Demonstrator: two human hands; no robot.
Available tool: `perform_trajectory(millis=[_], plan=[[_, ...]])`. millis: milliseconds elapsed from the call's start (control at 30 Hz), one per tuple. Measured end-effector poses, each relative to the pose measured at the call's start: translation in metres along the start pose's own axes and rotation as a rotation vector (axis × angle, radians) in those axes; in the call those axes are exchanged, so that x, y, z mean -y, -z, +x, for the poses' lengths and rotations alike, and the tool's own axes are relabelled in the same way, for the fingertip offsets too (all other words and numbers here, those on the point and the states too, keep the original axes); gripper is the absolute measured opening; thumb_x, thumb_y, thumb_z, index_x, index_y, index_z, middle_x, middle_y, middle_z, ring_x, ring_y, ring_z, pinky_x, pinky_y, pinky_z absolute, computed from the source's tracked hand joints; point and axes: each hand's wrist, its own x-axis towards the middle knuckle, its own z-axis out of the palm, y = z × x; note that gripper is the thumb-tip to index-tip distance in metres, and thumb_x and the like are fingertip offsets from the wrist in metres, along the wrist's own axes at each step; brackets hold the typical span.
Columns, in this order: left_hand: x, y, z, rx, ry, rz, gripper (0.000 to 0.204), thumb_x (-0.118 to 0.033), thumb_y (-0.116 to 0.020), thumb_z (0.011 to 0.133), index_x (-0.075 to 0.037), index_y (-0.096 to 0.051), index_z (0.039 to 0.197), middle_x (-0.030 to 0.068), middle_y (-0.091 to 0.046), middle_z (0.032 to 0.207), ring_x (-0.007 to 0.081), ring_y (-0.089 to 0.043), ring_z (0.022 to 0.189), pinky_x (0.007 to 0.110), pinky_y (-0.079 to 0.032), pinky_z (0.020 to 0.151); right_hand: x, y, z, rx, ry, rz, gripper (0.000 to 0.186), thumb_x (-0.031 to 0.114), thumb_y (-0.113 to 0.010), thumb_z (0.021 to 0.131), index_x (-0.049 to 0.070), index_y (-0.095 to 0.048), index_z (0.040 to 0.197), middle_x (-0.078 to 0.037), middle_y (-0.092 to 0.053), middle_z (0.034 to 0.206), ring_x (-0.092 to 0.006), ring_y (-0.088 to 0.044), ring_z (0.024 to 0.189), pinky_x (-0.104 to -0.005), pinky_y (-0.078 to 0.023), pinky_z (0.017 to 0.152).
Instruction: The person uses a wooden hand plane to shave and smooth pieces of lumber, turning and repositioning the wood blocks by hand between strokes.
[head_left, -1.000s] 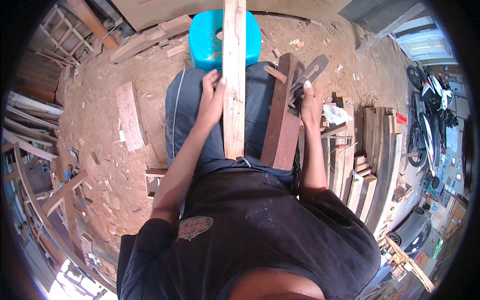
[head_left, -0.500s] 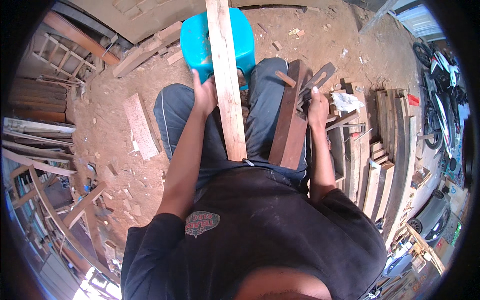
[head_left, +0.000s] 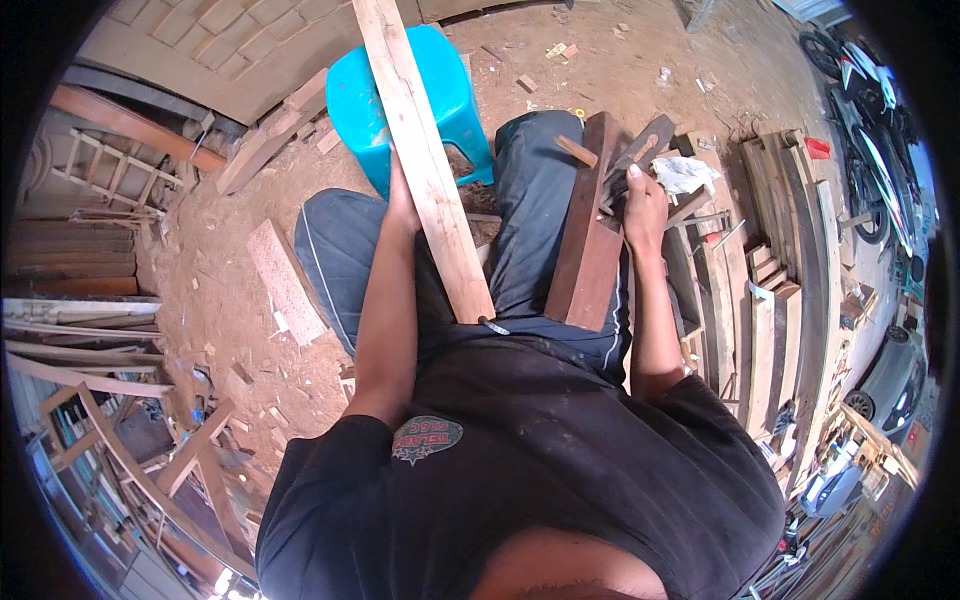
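Note:
A long, pale wooden board [head_left: 425, 150] slants from the far edge down to my waist, its far part over a turquoise plastic stool [head_left: 352, 95]. My left hand [head_left: 401, 205] grips the board's left edge from below, and the board hides most of its fingers. My right hand [head_left: 645, 212] holds a wooden hand plane [head_left: 585, 250] by the rear of its blade area, above my right thigh. The plane has a dark reddish body, a cross handle [head_left: 576, 151] and a dark iron blade [head_left: 647, 142] jutting out to the right.
A stack of timber [head_left: 770, 290] stands close on my right, with a white crumpled bag [head_left: 685, 174] near it. On the floor to the left lies a short plank [head_left: 285, 280] among wood scraps. Motorbikes [head_left: 865, 130] are at the far right.
The board's far end has swung left, and my left hand has slid further under it. The view has shifted slightly. My right hand keeps its hold on the hand plane.

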Motion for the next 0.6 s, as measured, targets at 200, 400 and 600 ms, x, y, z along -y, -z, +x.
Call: perform_trajectory(millis=[200,400,600], plan=[[-0.007,-0.002,-0.003,0.117,-0.025,-0.055,0.086,-0.079,-0.034,0.098,-0.008,-0.053,0.144,0.0128,-0.068,0.121,0.0283,-0.07,0.106,0.048,-0.059,0.091,-0.013,0.013,-0.005,-0.085,-0.04,0.127,0.063,0.053,-0.047,0.104,0.0,-0.048,0.07,-0.003,-0.041,0.063,-0.0165,-0.04,0.064,-0.0382,-0.034,0.06],[-0.024,-0.067,-0.041,-0.254,-0.173,0.192,0.084,-0.077,-0.033,0.1,-0.01,-0.049,0.148,0.0111,-0.066,0.123,0.0268,-0.067,0.108,0.045,-0.058,0.093,-0.035,0.009,0.002,-0.024,-0.06,0.09,0.062,0.054,-0.05,0.1,-0.006,-0.065,0.088,-0.018,-0.056,0.067,-0.0254,-0.053,0.066,-0.0424,-0.044,0.067],[-0.029,-0.063,-0.042,-0.312,-0.175,0.361,0.093,-0.077,-0.03,0.101,-0.005,-0.033,0.159,0.0188,-0.052,0.15,0.0319,-0.056,0.134,0.046,-0.047,0.11,-0.028,-0.019,0.009,-0.022,0.063,0.205,0.069,0.059,-0.051,0.098,-0.006,-0.053,0.077,-0.017,-0.046,0.062,-0.0237,-0.045,0.063,-0.0454,-0.039,0.062]])
